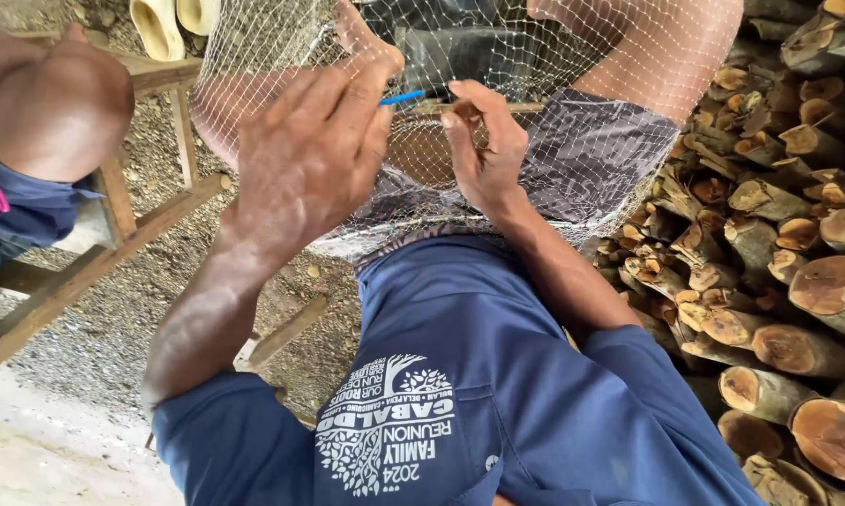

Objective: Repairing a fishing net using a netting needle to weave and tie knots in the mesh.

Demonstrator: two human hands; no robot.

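Step in hand: looks to me like net mending or knotting, mid-stitch, with both hands up at the mesh.

Left hand (310,150): fingers curled together, pinching the blue netting needle (402,96) at its near end. Only a short blue tip pokes out past the fingertips, pointing right.

Right hand (483,150): fingers bent in and pinching a bit of the white fishing net (591,56), just right of the needle tip. I can't tell exactly which strand it has.

Where the net is: stretched out in front of the wearer, draped over the knees and the patterned grey shorts (591,159), running up out of the top of the view.

Gap between hands: small, needle tip sits just beside the right thumb, not clearly touching it.

Next move, my guess: the needle tip needs to pass through the mesh loop held by the right hand, so that hand has to keep the loop open and taut while the left steers the tip in. Fine mesh, easy to snag the wrong square.

Around: stacked firewood logs (797,281) on the right, a wooden frame (75,272) over gravel on the left, another person's arm (52,108) at top left, well clear of the work.

Shirt: blue, white tree print (385,431).
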